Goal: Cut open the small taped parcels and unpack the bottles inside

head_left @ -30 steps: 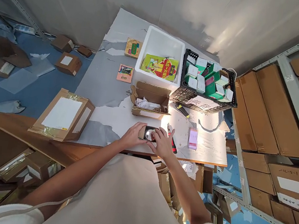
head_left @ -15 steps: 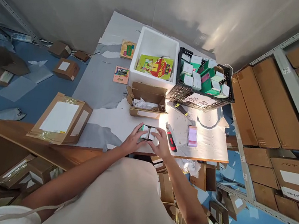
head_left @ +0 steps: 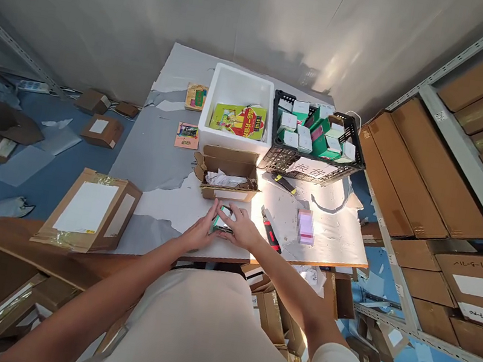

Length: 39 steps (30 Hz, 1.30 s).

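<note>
A small green-and-white box (head_left: pixel 222 219) is between my two hands near the table's front edge. My left hand (head_left: pixel 201 233) grips its left side, fingers pointing forward. My right hand (head_left: pixel 240 228) closes round its right side, with fingers reaching over the top. Much of the box is covered by the fingers, so its print cannot be read. Just beyond my hands stands an open cardboard box (head_left: pixel 226 193) with crumpled white paper inside. To the right of my right hand lies a red and black utility knife (head_left: pixel 271 235).
A white foam box (head_left: pixel 233 141) holds yellow-green packets. Beside it, a black crate (head_left: pixel 299 167) contains several green-and-white boxes. A yellow and black cutter (head_left: pixel 284 183), a purple item (head_left: pixel 306 227) and a taped carton (head_left: pixel 86 205) lie on the table. Shelving with cartons (head_left: pixel 434 181) stands right.
Both hands have shifted left with the small box and turned it. My right hand now reaches further across it. The whole view has tilted slightly, and the table things have kept their places.
</note>
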### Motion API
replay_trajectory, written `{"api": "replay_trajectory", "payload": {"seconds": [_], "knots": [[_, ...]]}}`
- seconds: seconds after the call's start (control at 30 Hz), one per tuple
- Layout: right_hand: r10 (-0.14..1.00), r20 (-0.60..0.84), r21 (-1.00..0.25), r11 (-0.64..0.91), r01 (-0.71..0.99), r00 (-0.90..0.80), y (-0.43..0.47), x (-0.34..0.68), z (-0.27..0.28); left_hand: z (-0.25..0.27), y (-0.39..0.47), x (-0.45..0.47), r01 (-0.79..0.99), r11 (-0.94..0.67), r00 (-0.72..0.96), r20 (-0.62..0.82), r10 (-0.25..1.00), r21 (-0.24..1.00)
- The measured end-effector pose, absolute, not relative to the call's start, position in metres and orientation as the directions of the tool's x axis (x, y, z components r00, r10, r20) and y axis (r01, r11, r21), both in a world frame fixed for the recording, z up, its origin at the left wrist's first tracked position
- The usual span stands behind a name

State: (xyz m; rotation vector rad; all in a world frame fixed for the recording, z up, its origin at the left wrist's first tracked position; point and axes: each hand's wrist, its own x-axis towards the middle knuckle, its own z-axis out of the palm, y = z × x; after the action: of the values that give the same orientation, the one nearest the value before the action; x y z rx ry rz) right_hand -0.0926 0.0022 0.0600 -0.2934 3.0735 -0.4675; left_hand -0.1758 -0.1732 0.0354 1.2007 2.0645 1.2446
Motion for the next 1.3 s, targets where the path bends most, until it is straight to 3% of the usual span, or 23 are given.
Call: {"api": "replay_trajectory", "payload": {"seconds": [0.1,0.23,0.33,0.43,0.5,0.6,0.77,0.9,1.1,1.3], "knots": [[-0.172,0.003,-0.303,0.939,-0.165,-0.985,0.006,-0.095,0.062,0.04,-0.176,-0.187,0.563,0.247,-0.521,0.107,0.847,0.788],[-0.089,0.015,-0.331,0.939,-0.089,-0.996,0.026,-0.095,0.084,0.042,-0.174,-0.212,0.751,0.366,-0.558,0.233,0.796,0.549],[0.06,0.091,-0.381,0.924,0.021,-0.994,0.061,-0.081,0.125,0.039,-0.16,-0.227,0.768,0.5,-0.62,0.271,0.736,0.4],[0.274,0.205,-0.434,0.886,0.164,-0.939,0.121,-0.052,0.179,0.038,-0.139,-0.236,0.701,0.614,-0.713,0.342,0.613,0.363],[0.429,0.293,-0.426,0.859,0.286,-0.854,0.173,-0.029,0.215,0.039,-0.127,-0.241,0.663,0.66,-0.747,0.359,0.559,0.354],[0.617,0.488,-0.362,0.786,0.5,-0.617,0.266,-0.007,0.253,0.04,-0.115,-0.247,0.698,0.649,-0.716,0.324,0.619,0.303],[0.695,0.632,-0.301,0.628,0.718,-0.344,0.409,-0.041,0.249,0.036,-0.113,-0.25,0.719,0.664,-0.685,0.368,0.628,0.206],[0.727,0.635,-0.302,0.546,0.782,-0.262,0.457,-0.091,0.216,0.034,-0.117,-0.245,0.723,0.666,-0.678,0.373,0.633,0.183],[0.684,0.568,-0.198,0.654,0.73,-0.458,0.458,-0.12,0.196,0.03,-0.119,-0.241,0.701,0.695,-0.697,0.362,0.62,0.16],[0.778,0.283,-0.141,0.612,0.778,-0.56,0.458,-0.143,0.18,0.036,-0.113,-0.241,0.668,0.721,-0.734,0.329,0.594,0.187]]}}
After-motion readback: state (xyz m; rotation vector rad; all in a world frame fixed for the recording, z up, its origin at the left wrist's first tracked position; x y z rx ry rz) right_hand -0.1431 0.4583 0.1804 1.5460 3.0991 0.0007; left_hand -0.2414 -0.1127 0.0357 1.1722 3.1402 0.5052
